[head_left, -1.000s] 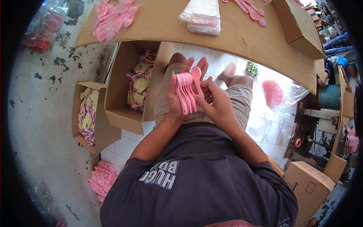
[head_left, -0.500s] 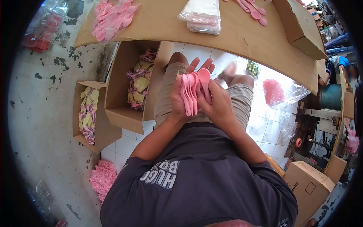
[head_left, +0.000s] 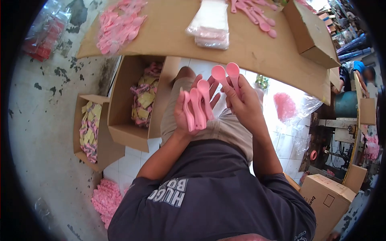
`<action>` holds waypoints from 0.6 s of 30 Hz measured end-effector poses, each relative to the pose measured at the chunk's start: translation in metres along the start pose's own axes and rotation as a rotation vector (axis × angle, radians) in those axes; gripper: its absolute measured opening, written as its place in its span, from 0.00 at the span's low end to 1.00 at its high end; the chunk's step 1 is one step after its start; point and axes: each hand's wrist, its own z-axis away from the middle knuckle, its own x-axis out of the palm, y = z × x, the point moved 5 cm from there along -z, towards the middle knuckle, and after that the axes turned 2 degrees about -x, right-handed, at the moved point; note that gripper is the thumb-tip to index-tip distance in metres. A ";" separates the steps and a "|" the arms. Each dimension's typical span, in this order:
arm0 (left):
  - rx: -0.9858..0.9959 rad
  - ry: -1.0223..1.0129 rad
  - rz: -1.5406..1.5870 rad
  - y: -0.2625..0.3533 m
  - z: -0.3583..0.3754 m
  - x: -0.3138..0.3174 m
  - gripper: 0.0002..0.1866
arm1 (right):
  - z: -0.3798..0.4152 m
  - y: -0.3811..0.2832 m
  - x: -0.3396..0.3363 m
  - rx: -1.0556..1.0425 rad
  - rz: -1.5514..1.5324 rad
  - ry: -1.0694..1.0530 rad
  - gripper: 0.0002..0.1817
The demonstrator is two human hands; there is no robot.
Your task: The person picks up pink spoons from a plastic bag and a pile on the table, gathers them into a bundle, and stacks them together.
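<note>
Several pink plastic spoons lie in my left hand, which is palm up above my lap. The thumb rests along one side of them and the fingertips extend beyond. Slightly higher and to the right, my right hand grips two more pink spoons by their handles, bowls fanned apart and pointing away from me. These two are apart from the spoons in the left palm. The lower ends of their handles are hidden by the right fingers.
Ahead is a cardboard-covered table bearing a bag of pink spoons, a stack of clear bags, loose spoons and a carton. Open boxes of packed items stand left. Another person is at far right.
My right hand has moved away from the left, up and to the right, now with two spoons showing in it. The spoons in the left hand are fewer and more spread.
</note>
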 end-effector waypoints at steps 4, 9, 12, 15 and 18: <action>-0.002 -0.020 -0.060 0.001 0.002 -0.002 0.41 | -0.054 -0.020 -0.038 -0.014 -0.199 -0.047 0.15; -0.022 -0.006 -0.036 -0.001 0.003 0.003 0.40 | -0.155 -0.049 -0.098 -0.610 0.860 0.689 0.24; 0.005 -0.020 -0.032 0.004 0.005 0.010 0.40 | -0.148 -0.053 -0.099 -0.555 0.504 0.454 0.28; 0.069 -0.031 -0.006 0.014 0.006 0.006 0.40 | -0.087 -0.032 -0.039 -0.256 0.147 -0.058 0.20; 0.110 -0.016 -0.016 0.022 0.003 0.002 0.41 | -0.019 -0.032 0.011 -0.102 0.182 -0.240 0.11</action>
